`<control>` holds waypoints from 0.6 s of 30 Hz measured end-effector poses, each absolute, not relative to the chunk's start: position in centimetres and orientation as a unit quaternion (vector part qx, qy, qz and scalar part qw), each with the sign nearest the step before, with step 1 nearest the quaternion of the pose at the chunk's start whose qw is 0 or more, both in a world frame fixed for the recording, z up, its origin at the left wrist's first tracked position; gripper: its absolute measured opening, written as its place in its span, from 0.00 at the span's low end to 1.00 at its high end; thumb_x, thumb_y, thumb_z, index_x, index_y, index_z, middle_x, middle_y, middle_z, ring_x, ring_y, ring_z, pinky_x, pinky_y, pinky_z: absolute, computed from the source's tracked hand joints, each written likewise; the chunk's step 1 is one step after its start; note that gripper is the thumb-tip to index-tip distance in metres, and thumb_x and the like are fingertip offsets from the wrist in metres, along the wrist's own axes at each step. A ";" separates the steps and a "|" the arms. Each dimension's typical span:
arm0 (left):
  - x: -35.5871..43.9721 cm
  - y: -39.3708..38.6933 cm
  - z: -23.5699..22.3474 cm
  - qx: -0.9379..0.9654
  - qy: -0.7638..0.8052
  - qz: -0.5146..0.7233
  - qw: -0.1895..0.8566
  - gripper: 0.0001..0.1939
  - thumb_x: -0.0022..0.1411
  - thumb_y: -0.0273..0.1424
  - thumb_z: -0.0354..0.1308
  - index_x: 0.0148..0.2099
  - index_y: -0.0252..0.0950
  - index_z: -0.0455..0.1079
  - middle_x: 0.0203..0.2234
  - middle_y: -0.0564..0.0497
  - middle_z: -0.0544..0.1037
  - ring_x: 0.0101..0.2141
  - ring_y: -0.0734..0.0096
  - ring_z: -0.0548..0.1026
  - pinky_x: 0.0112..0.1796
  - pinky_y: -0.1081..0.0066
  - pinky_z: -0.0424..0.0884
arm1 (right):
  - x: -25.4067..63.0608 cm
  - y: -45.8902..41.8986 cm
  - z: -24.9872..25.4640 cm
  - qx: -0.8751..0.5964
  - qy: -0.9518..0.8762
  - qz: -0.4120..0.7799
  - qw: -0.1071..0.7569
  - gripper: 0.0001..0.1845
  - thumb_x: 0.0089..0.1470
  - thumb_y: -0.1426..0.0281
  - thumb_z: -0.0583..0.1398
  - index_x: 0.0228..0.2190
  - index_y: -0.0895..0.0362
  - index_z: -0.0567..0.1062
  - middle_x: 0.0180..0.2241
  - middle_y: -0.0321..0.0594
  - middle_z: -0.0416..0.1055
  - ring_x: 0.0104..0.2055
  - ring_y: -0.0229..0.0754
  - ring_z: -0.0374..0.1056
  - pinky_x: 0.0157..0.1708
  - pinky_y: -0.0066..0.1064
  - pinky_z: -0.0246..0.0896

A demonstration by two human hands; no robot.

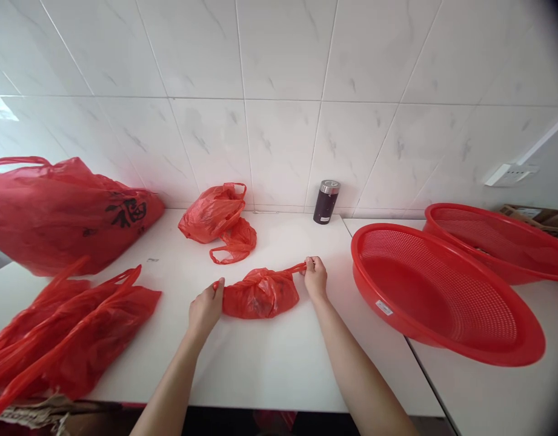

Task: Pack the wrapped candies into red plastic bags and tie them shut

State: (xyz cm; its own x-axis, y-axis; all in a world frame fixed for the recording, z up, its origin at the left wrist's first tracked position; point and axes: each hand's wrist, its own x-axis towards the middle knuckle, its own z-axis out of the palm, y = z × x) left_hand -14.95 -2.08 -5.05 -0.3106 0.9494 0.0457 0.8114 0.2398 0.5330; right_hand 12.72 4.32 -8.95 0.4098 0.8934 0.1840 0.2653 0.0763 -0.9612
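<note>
Between the left hand [206,306] and right hand [315,277], whose fingers pinch its ends, lies a crinkled, lumpy red plastic bag [260,297]; left of the fingers, a bulging sack [65,218] bears black characters [126,213]

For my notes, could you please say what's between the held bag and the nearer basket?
The right hand, holding the bag by one end, lies there in the head view.

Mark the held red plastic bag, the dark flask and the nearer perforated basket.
Held red plastic bag [260,297], head view: bulging middle.
Dark flask [326,203], head view: cylindrical body.
Nearer perforated basket [410,297], head view: inner bottom.
</note>
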 end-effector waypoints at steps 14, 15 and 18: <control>-6.4 -1.7 -1.0 0.757 0.595 0.229 0.143 0.12 0.58 0.30 0.56 0.45 0.41 0.73 0.44 0.45 0.77 0.47 0.54 0.72 0.47 0.56 0.66 | 12.7 3.0 -8.3 -0.510 -0.428 0.373 0.646 0.27 0.56 0.48 0.55 0.46 0.56 0.67 0.24 0.32 0.67 0.22 0.35 0.63 0.25 0.26 0.61; -6.0 -1.5 -1.3 0.748 0.607 0.219 0.154 0.12 0.56 0.28 0.58 0.44 0.40 0.73 0.41 0.44 0.78 0.44 0.53 0.73 0.45 0.56 0.67 | 12.8 2.9 -8.2 -0.507 -0.420 0.375 0.652 0.26 0.56 0.49 0.57 0.46 0.56 0.66 0.23 0.32 0.67 0.22 0.35 0.62 0.26 0.26 0.62; -6.4 -1.3 -1.0 0.726 0.622 0.228 0.186 0.09 0.54 0.26 0.57 0.38 0.39 0.74 0.33 0.46 0.79 0.37 0.56 0.76 0.38 0.59 0.70 | 12.9 2.8 -8.0 -0.509 -0.394 0.381 0.664 0.25 0.54 0.50 0.59 0.45 0.55 0.66 0.23 0.31 0.68 0.21 0.34 0.62 0.26 0.26 0.63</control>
State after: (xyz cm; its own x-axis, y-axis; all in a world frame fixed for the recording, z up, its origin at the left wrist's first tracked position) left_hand -6.43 -1.26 -0.98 0.1222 0.9875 0.0997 0.8185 -0.1571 0.5526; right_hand 12.90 2.75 -7.99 0.3983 0.9073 0.1349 -0.1053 0.1914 -0.9758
